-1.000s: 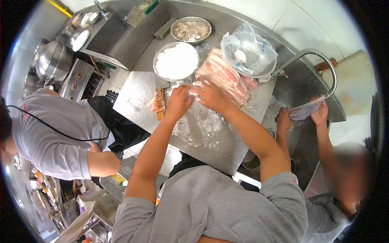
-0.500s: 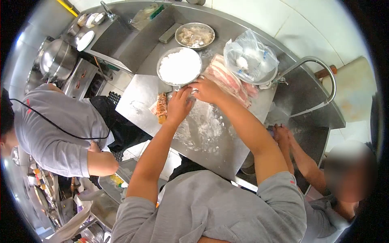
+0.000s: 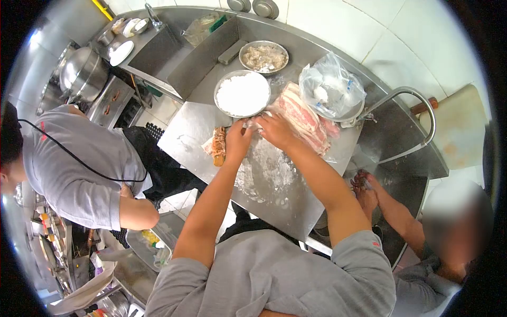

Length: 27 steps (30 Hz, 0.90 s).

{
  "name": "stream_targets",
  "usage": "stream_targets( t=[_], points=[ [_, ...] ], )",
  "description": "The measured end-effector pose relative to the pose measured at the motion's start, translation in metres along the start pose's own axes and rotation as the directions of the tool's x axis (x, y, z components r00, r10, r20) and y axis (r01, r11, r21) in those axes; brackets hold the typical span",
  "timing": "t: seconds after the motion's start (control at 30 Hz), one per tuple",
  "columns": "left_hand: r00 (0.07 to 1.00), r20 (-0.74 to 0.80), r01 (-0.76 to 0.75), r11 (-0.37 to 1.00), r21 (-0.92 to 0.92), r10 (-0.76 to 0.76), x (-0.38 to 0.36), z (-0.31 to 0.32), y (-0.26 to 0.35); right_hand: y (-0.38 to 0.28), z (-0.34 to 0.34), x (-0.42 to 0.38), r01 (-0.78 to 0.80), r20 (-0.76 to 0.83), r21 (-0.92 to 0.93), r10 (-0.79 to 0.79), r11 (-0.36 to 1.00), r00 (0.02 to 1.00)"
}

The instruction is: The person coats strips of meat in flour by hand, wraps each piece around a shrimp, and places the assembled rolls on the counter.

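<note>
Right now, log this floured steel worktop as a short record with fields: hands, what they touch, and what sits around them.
left hand: left hand resting on the floured stainless steel worktop, beside a browned meat piece
right hand: right hand at the edge of the stack of raw pink pork belly slices
behind hands: round metal bowl of white powder; metal bowl of pale meat chunks; clear plastic bag
nearby: another person's hands in the sink
</note>
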<state>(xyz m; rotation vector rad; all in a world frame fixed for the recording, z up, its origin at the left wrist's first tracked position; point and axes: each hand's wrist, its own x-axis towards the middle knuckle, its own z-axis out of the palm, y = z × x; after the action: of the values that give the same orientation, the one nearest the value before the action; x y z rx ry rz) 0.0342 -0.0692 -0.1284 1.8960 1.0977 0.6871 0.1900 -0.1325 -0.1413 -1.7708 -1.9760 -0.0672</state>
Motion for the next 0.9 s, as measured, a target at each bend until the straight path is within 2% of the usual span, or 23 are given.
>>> stream_targets(
  t=[0.1, 0.13, 0.2, 0.27, 0.33, 0.43, 0.47, 0.5, 0.53, 0.57, 0.67, 0.77, 0.9],
  points=[
    [0.985, -0.172, -0.032, 0.988, -0.154, 0.005, -0.014, 0.001, -0.013, -0.008, -0.005, 0.004, -0.153, -0.008, 0.002, 0.153, 0.988, 0.988],
    [0.982, -0.145, 0.062, 0.931, -0.359, -0.121, -0.019, 0.0, -0.012, -0.012, -0.009, 0.003, -0.267, -0.024, 0.142, 0.273, 0.953, 0.962],
    [0.941, -0.019, 0.228, 0.673, -0.703, -0.338, -0.028, -0.001, -0.007, -0.023, -0.015, -0.002, -0.451, -0.004, 0.411, 0.496, 0.792, 0.868],
    [0.934, 0.145, 0.3, 0.495, -0.815, -0.328, -0.041, -0.001, -0.004, -0.029, -0.018, -0.012, -0.568, 0.266, 0.74, 0.62, 0.359, 0.738],
    [0.907, 0.261, 0.373, 0.341, -0.863, -0.33, -0.049, 0.006, 0.01, -0.036, -0.023, -0.025, -0.56, 0.557, 0.806, 0.568, -0.193, 0.606],
    [0.902, 0.384, 0.396, 0.024, -0.918, -0.198, -0.055, 0.018, 0.029, -0.054, -0.021, -0.042, -0.504, 0.582, 0.812, 0.484, -0.296, 0.653],
    [0.894, 0.408, 0.412, -0.016, -0.911, -0.188, -0.056, 0.021, 0.026, -0.058, -0.019, -0.04, -0.688, 0.566, 0.725, 0.603, -0.038, 0.563],
    [0.882, 0.428, 0.429, -0.038, -0.902, -0.199, -0.057, 0.025, 0.018, -0.064, -0.024, -0.043, -0.704, 0.389, 0.655, 0.678, 0.274, 0.625],
    [0.868, 0.449, 0.447, -0.06, -0.892, -0.209, -0.058, 0.028, 0.009, -0.072, -0.033, -0.046, -0.678, 0.202, 0.492, 0.686, 0.546, 0.699],
    [0.856, 0.47, 0.465, -0.08, -0.882, -0.215, -0.057, 0.031, 0.001, -0.076, -0.039, -0.048, -0.612, 0.025, 0.254, 0.627, 0.749, 0.778],
    [0.841, 0.513, 0.507, -0.081, -0.858, -0.174, -0.058, 0.031, -0.006, -0.071, -0.037, -0.062, -0.524, -0.093, 0.365, 0.59, 0.77, 0.802],
    [0.833, 0.503, 0.509, -0.038, -0.86, -0.23, -0.06, 0.027, 0.01, -0.082, -0.038, -0.072, -0.395, -0.091, 0.214, 0.421, 0.893, 0.903],
    [0.822, 0.508, 0.533, 0.035, -0.845, -0.259, -0.061, 0.025, 0.013, -0.099, -0.036, -0.076, -0.289, -0.135, 0.071, 0.296, 0.955, 0.945]
  ],
)
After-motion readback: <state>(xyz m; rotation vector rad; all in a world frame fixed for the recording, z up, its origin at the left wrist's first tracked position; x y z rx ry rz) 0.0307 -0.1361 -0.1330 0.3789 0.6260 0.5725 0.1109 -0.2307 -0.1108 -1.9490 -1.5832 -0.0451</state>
